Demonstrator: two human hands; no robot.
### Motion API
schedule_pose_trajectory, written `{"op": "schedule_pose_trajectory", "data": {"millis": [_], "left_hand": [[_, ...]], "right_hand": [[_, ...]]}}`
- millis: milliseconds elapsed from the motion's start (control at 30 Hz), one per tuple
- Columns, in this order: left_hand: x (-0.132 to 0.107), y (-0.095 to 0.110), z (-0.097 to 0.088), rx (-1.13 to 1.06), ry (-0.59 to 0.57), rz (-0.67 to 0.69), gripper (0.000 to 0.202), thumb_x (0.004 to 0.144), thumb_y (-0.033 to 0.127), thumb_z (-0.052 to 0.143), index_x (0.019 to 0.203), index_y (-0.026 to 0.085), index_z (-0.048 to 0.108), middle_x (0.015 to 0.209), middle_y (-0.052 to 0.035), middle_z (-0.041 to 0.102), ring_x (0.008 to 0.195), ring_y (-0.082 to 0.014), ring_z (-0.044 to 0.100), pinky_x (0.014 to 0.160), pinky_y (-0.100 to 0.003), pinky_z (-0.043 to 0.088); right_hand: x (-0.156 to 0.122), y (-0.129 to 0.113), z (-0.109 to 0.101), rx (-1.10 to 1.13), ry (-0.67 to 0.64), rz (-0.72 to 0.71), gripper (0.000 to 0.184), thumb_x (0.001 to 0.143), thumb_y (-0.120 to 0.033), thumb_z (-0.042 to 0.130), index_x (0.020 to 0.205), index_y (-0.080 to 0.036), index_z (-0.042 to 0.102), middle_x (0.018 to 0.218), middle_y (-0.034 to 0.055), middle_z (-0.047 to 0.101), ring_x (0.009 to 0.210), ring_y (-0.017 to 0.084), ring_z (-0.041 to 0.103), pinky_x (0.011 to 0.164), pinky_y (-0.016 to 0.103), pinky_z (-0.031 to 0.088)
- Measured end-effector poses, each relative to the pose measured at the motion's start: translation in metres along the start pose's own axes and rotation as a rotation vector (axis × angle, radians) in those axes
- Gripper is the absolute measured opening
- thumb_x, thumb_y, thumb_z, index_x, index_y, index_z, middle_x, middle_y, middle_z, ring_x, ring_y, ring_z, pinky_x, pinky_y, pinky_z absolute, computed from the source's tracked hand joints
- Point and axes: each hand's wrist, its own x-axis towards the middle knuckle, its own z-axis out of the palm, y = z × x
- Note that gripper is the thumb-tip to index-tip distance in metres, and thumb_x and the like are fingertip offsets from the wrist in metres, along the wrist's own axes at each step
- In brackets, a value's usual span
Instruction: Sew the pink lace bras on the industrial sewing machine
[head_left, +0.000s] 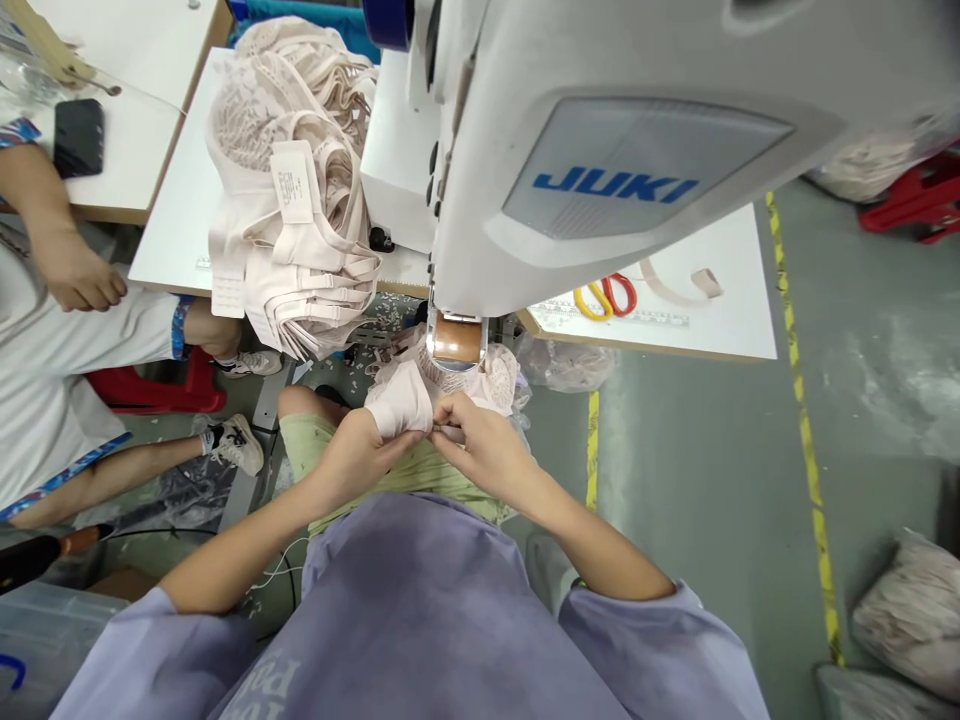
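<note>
Just below the head of a white sewing machine [480, 180], I hold a pale beige bra [403, 398] over my lap. My left hand [364, 447] is closed on its smooth band, thumb pointing toward the other hand. My right hand [480, 440] pinches the edge of the same bra, its fingertips almost meeting my left thumb. Lace parts of beige garments [499, 375] hang behind my hands, partly hidden by the machine. What lies exactly between the right fingertips is too small to make out.
A heap of beige bras [300, 200] lies on the white table [176, 220] at left. Scissors with yellow and red handles [606, 297] and a clear ruler [652, 318] lie at right. A co-worker's hand [79, 270] rests at far left, near a black phone [79, 137].
</note>
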Motion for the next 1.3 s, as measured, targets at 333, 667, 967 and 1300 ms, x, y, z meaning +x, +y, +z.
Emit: {"op": "schedule_pose_trajectory", "data": {"millis": [333, 667, 967, 1300], "left_hand": [[0.012, -0.001, -0.006, -0.105, -0.012, -0.073, 0.031, 0.085, 0.041, 0.069, 0.073, 0.012, 0.069, 0.064, -0.0014, 0.064, 0.062, -0.0146, 0.055, 0.06, -0.025, 0.043], [0.021, -0.014, -0.001, -0.485, -0.045, -0.194, 0.035, 0.075, 0.043, 0.082, 0.071, 0.012, 0.067, 0.062, -0.0001, 0.06, 0.055, -0.0111, 0.053, 0.051, -0.022, 0.045], [0.023, -0.003, 0.012, -0.493, 0.131, -0.095, 0.029, 0.082, 0.039, 0.076, 0.074, 0.013, 0.067, 0.071, -0.0023, 0.065, 0.068, -0.0143, 0.059, 0.066, -0.025, 0.05], [-0.001, 0.001, 0.01, -0.604, 0.254, 0.003, 0.073, 0.083, 0.079, 0.054, 0.124, 0.019, 0.062, 0.119, -0.0137, 0.071, 0.107, -0.0285, 0.066, 0.089, -0.039, 0.055]], "right_hand": [[0.014, 0.017, -0.009, 0.312, -0.101, 0.112, 0.017, 0.089, -0.035, 0.065, 0.085, -0.019, 0.07, 0.08, -0.0012, 0.063, 0.074, 0.013, 0.054, 0.068, 0.026, 0.037], [0.011, 0.025, 0.012, 0.802, -0.044, 0.356, 0.034, 0.077, -0.05, 0.076, 0.085, -0.017, 0.073, 0.076, -0.0007, 0.061, 0.066, 0.012, 0.049, 0.06, 0.024, 0.035], [0.01, 0.005, 0.009, 0.608, 0.101, 0.248, 0.025, 0.085, -0.041, 0.066, 0.092, -0.017, 0.073, 0.085, 0.003, 0.07, 0.076, 0.016, 0.06, 0.067, 0.027, 0.045], [0.015, -0.006, -0.04, 0.826, -0.002, 0.332, 0.031, 0.067, -0.043, 0.076, 0.085, -0.018, 0.071, 0.065, -0.0015, 0.06, 0.05, 0.008, 0.041, 0.046, 0.022, 0.027]]}}
